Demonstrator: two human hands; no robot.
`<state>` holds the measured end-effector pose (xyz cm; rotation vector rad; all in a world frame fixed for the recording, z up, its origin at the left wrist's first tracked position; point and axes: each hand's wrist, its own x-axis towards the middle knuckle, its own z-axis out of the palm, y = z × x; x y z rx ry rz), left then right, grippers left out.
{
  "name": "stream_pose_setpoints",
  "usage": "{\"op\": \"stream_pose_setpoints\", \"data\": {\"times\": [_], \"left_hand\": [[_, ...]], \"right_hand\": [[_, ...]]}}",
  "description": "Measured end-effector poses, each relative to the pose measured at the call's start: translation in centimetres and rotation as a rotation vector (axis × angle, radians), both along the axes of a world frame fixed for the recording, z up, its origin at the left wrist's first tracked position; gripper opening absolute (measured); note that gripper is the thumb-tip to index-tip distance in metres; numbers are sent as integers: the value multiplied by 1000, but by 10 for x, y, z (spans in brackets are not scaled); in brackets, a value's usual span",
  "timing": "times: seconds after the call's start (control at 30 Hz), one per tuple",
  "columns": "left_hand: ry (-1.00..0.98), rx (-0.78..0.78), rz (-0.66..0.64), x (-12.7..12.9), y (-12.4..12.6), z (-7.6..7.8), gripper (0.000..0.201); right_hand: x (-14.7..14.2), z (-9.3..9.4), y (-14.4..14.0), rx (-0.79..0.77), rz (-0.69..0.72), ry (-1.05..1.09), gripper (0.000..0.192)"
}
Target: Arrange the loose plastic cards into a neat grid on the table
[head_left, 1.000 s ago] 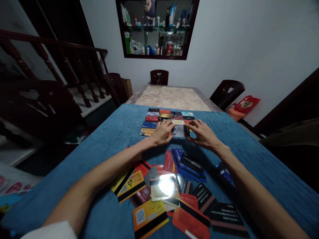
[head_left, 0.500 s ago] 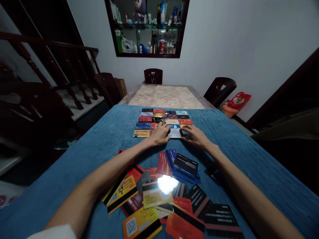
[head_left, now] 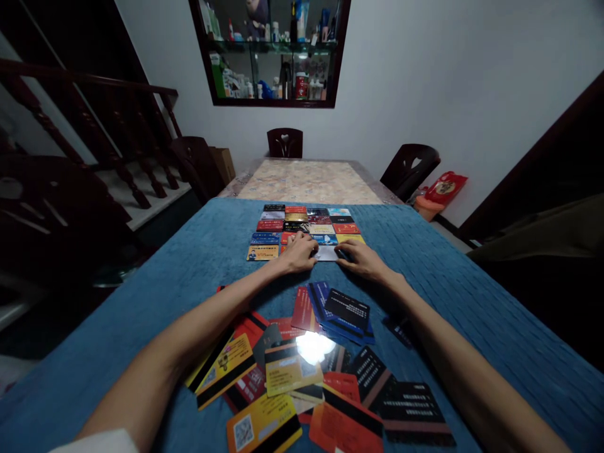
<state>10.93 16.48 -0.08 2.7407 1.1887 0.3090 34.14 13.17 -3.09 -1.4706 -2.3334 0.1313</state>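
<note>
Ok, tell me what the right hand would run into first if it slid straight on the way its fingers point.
The right hand points left across the blue cloth. Its fingertips are already at the grey card, so that comes first; just beyond lies the left hand. The light is dim, so contact is hard to confirm.

Room dim overall. Strong white glare patch on glossy cards point(head_left: 311, 347) in the near pile. Corners fall into deep shadow; wide-angle lens bows the edges. Far shelf point(head_left: 268, 50) slightly soft.
</note>
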Motion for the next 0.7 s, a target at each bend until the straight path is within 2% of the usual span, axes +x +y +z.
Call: {"op": "stream_pose_setpoints", "data": {"times": [0.3, 0.7], "left_hand": [[21, -23, -14, -1, 2, -2, 28], [8, 65, -88, -2, -5, 0, 19]], "right_hand": [[-1, -1, 1, 12, -16, 0, 27], [-5, 3, -5, 9, -64, -54, 27]]}}
